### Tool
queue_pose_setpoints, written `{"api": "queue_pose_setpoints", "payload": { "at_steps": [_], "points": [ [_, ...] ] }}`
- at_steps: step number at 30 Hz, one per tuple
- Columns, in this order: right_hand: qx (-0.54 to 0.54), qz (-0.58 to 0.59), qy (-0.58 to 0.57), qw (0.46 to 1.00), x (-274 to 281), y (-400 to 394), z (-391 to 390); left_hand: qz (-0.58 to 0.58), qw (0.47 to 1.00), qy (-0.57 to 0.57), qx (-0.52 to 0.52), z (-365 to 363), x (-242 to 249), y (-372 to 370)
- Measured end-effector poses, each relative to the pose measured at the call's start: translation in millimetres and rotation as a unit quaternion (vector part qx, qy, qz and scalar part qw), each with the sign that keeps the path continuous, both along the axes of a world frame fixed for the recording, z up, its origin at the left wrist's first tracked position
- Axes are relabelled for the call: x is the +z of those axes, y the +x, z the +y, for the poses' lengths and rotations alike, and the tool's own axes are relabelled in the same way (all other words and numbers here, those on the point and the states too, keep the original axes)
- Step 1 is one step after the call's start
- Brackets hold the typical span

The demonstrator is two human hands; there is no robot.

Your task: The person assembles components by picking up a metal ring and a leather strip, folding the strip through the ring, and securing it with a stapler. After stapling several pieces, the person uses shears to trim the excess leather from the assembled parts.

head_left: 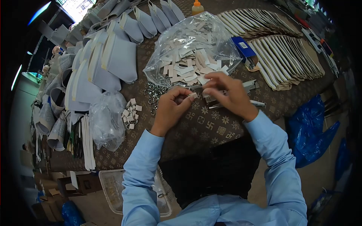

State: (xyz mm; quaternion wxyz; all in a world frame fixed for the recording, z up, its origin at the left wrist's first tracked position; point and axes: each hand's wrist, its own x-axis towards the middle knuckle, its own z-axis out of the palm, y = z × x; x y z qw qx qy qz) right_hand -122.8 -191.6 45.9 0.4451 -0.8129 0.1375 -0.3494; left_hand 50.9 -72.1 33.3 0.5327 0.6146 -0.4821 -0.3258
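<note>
My left hand [171, 109] is closed, pinching a small pale tab [192, 95] between thumb and fingertips. Just right of it, my right hand [230, 93] has thumb and forefinger apart, with nothing visible between them. Under and beside my right hand lie a metal tool [249, 85] and a slim silver tool [258, 103], both partly hidden. Metal clasps [152, 98] are heaped behind my left hand. A clear plastic bag [160, 56] full of flat pale strips [185, 71] lies beyond both hands. Folded tabs with metal rings [131, 115] form a small pile to the left.
Grey-white pouches [120, 58] stand in rows at the left. Stacked fabric pieces [284, 62] lie at the right near a blue box [243, 48]. A glue bottle [197, 7] stands at the back. A crumpled clear bag [107, 120] lies left; a blue bag [309, 135] hangs right.
</note>
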Motion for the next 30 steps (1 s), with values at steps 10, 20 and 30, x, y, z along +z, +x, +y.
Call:
{"api": "queue_pose_setpoints", "payload": {
  "at_steps": [10,20,30],
  "points": [
    [-0.116,0.254,-0.334,0.900,-22.9,-89.6,-34.6,-0.283,0.949,-0.135,-0.028,-5.8,-29.3,-21.5],
    [-0.111,0.231,-0.409,0.876,-25.4,-77.7,-47.5,-0.284,0.952,-0.115,0.005,-10.4,-27.9,-27.8],
    [-0.088,0.192,-0.454,0.866,-26.4,-76.4,-57.7,-0.289,0.949,-0.122,0.024,-12.6,-28.0,-26.1]
  ]
}}
